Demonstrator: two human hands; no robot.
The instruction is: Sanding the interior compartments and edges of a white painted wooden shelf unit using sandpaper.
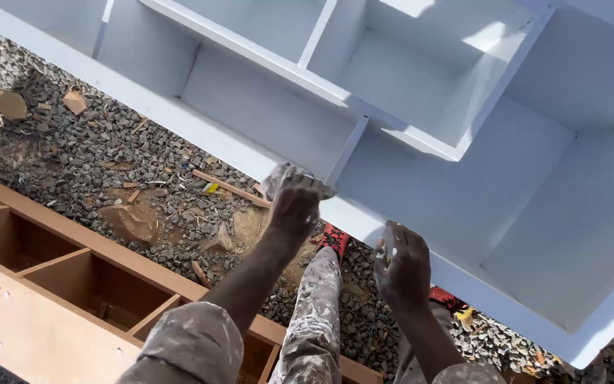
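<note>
Fingers (300, 183) of the left hand (294, 206) are curled together, pressing a small grey worn pad, probably sandpaper (276, 178), against the front edge of the large white-painted wooden shelf cabinet (456, 206), right where a vertical divider (347, 151) meets that edge. Right hand (401, 264) sits further along the same front edge, fingers bunched loosely and resting on the rim; can't tell if it holds anything. Both hands are dusted white.

Cabinet lies tilted across the upper right of the view, its open compartments facing the camera, standing on dark grey gravel ground (108, 156). The lower front edge runs from upper left down to the bottom right corner.

Progress, as I read it:
- White coat looks complete and even over all visible compartments, dividers and back panels.
- Work in hand appears to be rubbing down the front edge, currently about midway along it.
- Edge stretch toward the bottom right corner looks not yet reached.
- Can't judge surface smoothness from here.

Nearby: unpainted brown wooden shelf unit (51, 277) lying at lower left, no white on it. Wood offcuts (230, 188) scattered on the gravel. Paint-spattered trousers (315, 313) and a red sandal (335, 240) show below the hands.
</note>
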